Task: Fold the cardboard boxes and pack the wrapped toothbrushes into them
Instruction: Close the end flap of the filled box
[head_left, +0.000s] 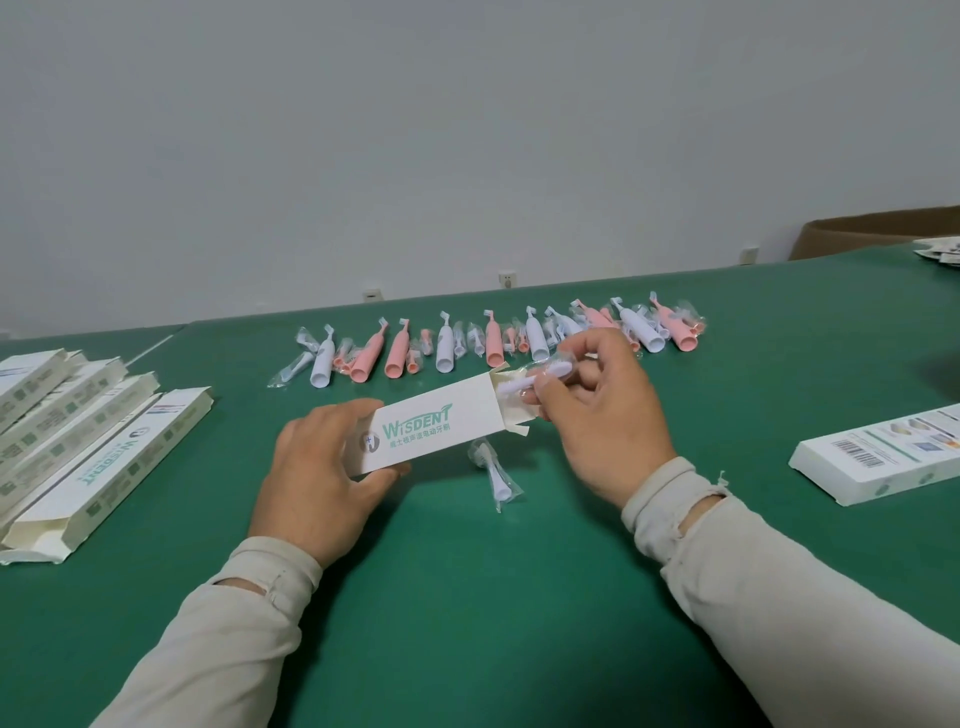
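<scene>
We identify a packing workshop: a green table (467, 597) carries rows of wrapped toothbrushes (498, 338) and stacked cardboard boxes (78, 447).

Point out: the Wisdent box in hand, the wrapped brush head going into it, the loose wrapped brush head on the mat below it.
Wisdent box (431, 428), head view, on its printed front face.
Wrapped brush head being inserted (524, 383), head view, on its white stem at the box mouth.
Loose wrapped brush head (496, 478), head view, on its white base.

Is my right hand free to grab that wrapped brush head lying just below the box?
Probably not yet: the right hand is pinching another wrapped piece at the box opening. The brush head itself lies uncovered.
</scene>
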